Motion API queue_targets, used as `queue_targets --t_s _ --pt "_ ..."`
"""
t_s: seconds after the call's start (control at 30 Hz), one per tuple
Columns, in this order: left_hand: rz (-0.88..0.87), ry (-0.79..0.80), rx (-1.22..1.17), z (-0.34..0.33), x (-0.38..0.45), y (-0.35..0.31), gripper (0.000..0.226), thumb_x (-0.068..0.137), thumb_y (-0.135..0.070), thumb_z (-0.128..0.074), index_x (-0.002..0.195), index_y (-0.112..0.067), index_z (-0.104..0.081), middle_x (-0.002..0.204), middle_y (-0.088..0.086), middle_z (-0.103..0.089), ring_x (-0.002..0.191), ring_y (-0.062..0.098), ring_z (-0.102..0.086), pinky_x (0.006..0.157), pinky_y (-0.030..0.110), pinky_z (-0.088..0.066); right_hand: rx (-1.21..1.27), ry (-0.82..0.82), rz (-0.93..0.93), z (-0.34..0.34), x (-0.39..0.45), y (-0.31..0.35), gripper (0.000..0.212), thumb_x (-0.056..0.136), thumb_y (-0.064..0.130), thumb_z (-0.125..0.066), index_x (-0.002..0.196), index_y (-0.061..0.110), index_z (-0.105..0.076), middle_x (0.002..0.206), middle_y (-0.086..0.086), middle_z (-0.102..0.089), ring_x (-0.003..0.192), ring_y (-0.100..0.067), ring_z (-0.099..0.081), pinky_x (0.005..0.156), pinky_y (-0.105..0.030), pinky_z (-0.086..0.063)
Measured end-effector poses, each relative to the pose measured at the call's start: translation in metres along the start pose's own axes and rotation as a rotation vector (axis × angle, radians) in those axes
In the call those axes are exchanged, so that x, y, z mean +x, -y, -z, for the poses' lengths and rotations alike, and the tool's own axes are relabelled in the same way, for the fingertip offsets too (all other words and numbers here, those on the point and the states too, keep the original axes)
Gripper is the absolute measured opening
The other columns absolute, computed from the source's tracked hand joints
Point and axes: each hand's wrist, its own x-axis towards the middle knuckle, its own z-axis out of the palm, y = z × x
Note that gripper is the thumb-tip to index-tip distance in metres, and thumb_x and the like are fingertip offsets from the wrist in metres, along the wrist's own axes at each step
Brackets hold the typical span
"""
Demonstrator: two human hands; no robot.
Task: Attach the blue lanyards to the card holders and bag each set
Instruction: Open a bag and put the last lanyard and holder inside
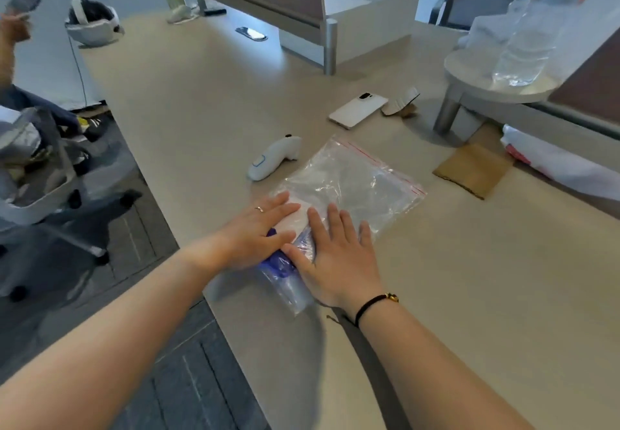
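Both hands — left hand [260, 228], right hand [335, 255] — lay flat, no grip closed, on the clear, red-striped zip bag [352, 181]; light, slippery film, best pinched at its edge.

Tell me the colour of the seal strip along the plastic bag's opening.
Red: a thin red line runs along the far edge of the clear plastic bag, in the head view.

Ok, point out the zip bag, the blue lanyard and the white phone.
zip bag [355, 178], head view, clear middle panel.
blue lanyard [275, 263], head view, bunched part inside the bag.
white phone [357, 110], head view, back cover.
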Motion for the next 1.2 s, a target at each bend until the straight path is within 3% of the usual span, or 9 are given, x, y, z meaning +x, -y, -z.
queue_targets --t_s 0.13,0.27,0.4,0.5,0.57,0.7,0.93,1.07,1.2 --pt "0.110 0.148 0.035 0.017 -0.011 -0.024 0.064 0.098 -0.052 -0.051 0.156 -0.042 -0.025 0.168 -0.015 0.001 0.155 0.010 -0.004 0.126 0.035 -0.012 0.084 0.219 -0.040 0.031 0.003 0.003 0.092 0.085 0.086 -0.018 0.159 0.035 0.000 0.168 0.000 0.008 0.154 -0.022 0.010 0.122 -0.053 0.009" --pt "0.280 0.164 -0.080 0.039 -0.011 -0.043 0.067 0.096 -0.048 -0.060 0.155 -0.036 -0.030 0.168 -0.001 0.016 0.149 0.022 -0.030 0.118 0.035 -0.027 0.521 0.287 -0.196 0.088 0.012 0.002 0.071 0.094 0.060 -0.053 0.154 0.028 -0.033 0.164 0.004 -0.024 0.149 -0.019 -0.026 0.121 -0.039 -0.020" --pt "0.359 0.065 -0.320 0.058 0.008 -0.050 0.061 0.096 -0.039 -0.062 0.150 -0.026 -0.036 0.161 0.007 -0.028 0.128 0.022 -0.049 0.108 0.036 -0.036 0.795 0.041 -0.440 0.117 0.001 -0.017 0.048 0.094 0.046 -0.063 0.136 0.024 -0.056 0.142 0.006 -0.053 0.135 -0.015 -0.048 0.107 -0.029 -0.038" --pt "0.449 0.006 -0.322 0.049 0.027 -0.038 0.062 0.094 -0.043 -0.061 0.149 -0.025 -0.038 0.151 0.006 -0.045 0.128 0.027 -0.051 0.110 0.040 -0.039 0.563 0.029 -0.495 0.089 -0.013 -0.026 0.069 0.090 0.058 -0.061 0.147 0.025 -0.040 0.153 0.003 -0.038 0.144 -0.020 -0.033 0.118 -0.036 -0.028" --pt "0.503 -0.006 -0.259 0.035 0.030 -0.038 0.066 0.092 -0.046 -0.060 0.149 -0.024 -0.035 0.150 0.007 -0.044 0.130 0.032 -0.048 0.109 0.044 -0.040 0.450 0.124 -0.485 0.065 -0.022 -0.028 0.091 0.087 0.070 -0.054 0.158 0.027 -0.017 0.167 0.003 -0.009 0.154 -0.022 -0.003 0.125 -0.042 -0.006" --pt "0.556 -0.091 -0.215 0.027 0.037 -0.040 0.064 0.091 -0.047 -0.059 0.146 -0.023 -0.040 0.148 0.007 -0.042 0.133 0.032 -0.041 0.105 0.042 -0.037 0.358 0.168 -0.512 0.046 -0.019 -0.026 0.104 0.085 0.078 -0.046 0.159 0.030 0.008 0.165 0.009 0.022 0.151 -0.017 0.025 0.120 -0.042 0.017" --pt "0.619 0.061 -0.340 0.049 0.059 -0.034 0.078 0.066 -0.068 -0.060 0.131 -0.027 -0.053 0.117 -0.001 -0.068 0.104 0.028 -0.066 0.088 0.040 -0.054 0.394 0.193 -0.524 0.054 -0.004 -0.031 0.103 0.085 0.059 -0.064 0.158 0.036 0.005 0.165 0.013 0.020 0.151 -0.016 0.023 0.118 -0.045 0.019" --pt "0.704 0.137 -0.551 0.055 0.063 -0.035 0.032 0.086 -0.041 -0.070 0.093 -0.013 -0.058 0.079 0.004 -0.059 0.067 0.020 -0.058 0.059 0.029 -0.040 0.487 0.093 -0.559 0.061 -0.009 -0.033 0.100 0.085 0.044 -0.072 0.159 0.033 -0.006 0.167 0.012 0.006 0.154 -0.012 0.007 0.124 -0.037 0.006" --pt "0.635 0.137 -0.699 0.060 0.060 -0.041 0.033 0.091 -0.025 -0.070 0.072 -0.015 -0.046 0.065 0.002 -0.040 0.056 0.015 -0.038 0.053 0.027 -0.031 0.747 -0.035 -0.683 0.072 -0.020 -0.029 0.090 0.086 0.030 -0.077 0.157 0.027 -0.021 0.158 0.019 -0.020 0.142 0.001 -0.020 0.115 -0.020 -0.017"
